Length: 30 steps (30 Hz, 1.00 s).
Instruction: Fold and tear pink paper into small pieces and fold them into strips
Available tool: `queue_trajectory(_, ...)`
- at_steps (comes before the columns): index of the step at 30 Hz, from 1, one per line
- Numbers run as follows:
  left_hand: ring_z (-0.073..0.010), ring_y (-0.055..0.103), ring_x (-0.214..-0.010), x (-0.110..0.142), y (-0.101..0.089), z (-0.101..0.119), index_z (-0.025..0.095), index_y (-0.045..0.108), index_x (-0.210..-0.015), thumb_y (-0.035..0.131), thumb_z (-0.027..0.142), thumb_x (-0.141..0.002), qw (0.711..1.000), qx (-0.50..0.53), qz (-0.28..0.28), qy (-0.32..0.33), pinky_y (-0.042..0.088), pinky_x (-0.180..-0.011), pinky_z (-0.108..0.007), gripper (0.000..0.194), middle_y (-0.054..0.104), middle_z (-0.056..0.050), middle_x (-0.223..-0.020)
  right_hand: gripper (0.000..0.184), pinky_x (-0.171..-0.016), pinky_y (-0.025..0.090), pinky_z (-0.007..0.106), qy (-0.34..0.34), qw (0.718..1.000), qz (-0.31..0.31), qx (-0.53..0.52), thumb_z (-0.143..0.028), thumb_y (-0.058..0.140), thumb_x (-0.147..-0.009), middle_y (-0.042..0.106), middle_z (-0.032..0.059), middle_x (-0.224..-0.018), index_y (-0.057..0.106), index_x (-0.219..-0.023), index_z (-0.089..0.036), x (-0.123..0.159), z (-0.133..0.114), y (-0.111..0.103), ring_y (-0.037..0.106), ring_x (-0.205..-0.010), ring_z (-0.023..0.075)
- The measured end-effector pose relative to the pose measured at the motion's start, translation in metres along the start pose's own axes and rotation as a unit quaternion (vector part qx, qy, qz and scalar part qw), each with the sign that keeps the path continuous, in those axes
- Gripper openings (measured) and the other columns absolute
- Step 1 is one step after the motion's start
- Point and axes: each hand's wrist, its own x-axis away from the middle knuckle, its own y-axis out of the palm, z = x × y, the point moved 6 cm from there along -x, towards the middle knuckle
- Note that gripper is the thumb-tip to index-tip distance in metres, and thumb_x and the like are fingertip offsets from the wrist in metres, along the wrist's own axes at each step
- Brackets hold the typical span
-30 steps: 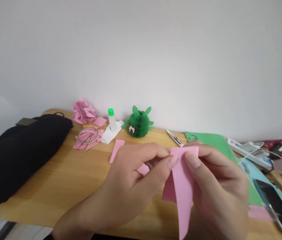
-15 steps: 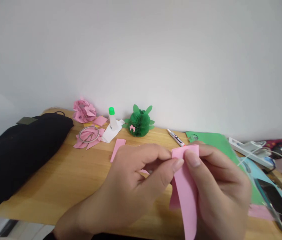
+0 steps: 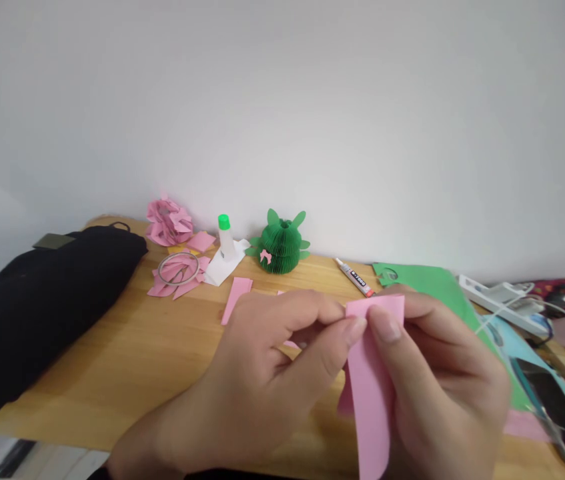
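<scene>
A folded pink paper strip [image 3: 369, 390] hangs above the wooden table [image 3: 127, 353], pinched at its top edge by both hands. My left hand [image 3: 262, 380] grips the strip's upper left corner between thumb and forefinger. My right hand [image 3: 442, 387] holds the upper right, thumb pressed on the front, fingers behind. Both hands are closed on the paper. Another pink strip [image 3: 235, 298] lies flat on the table just beyond my left hand.
A black bag [image 3: 37, 300] fills the left. At the back stand a pink paper flower [image 3: 167, 223], pink scraps under a wire ring [image 3: 177, 268], a green-capped glue bottle [image 3: 225, 239], a green paper ornament [image 3: 281, 247] and a glue tube [image 3: 355, 277]. Green paper [image 3: 437, 283], cables and a power strip [image 3: 499, 297] crowd the right.
The strip's free end has swung slightly right and lower between my hands. Both hands have kept their pinch and drifted a little down and to the right.
</scene>
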Motion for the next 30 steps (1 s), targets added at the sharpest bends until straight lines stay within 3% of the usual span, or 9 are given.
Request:
queue_trajectory(12,-0.0061,0.045,-0.044,-0.0010,-0.0016,0.0049,0.018,0.054,-0.061,0.053,0.019,-0.089,0.997,-0.004,0.012,0.074,0.036,-0.039,-0.019,0.029,0.049,0.005,-0.050,0.011,-0.051,0.042,0.027,0.002,1.000,-0.010,-0.028,-0.022,0.064,-0.084,0.059,-0.0018,-0.061,0.066,-0.073,-0.023,-0.0009,-0.0001,0.0002,0.050,-0.054,0.0123)
queue_trajectory(30,-0.0059,0.042,-0.042,-0.0005,-0.0020,0.0039,0.019,0.054,-0.061,0.055,0.018,-0.088,0.996,-0.021,0.026,0.084,0.035,-0.035,-0.019,0.028,0.046,0.005,-0.049,0.010,-0.054,0.044,0.026,-0.005,0.999,-0.013,-0.032,-0.020,0.065,-0.083,0.062,-0.0019,-0.065,0.067,-0.075,-0.025,-0.0008,0.0031,-0.0013,0.054,-0.058,0.0117)
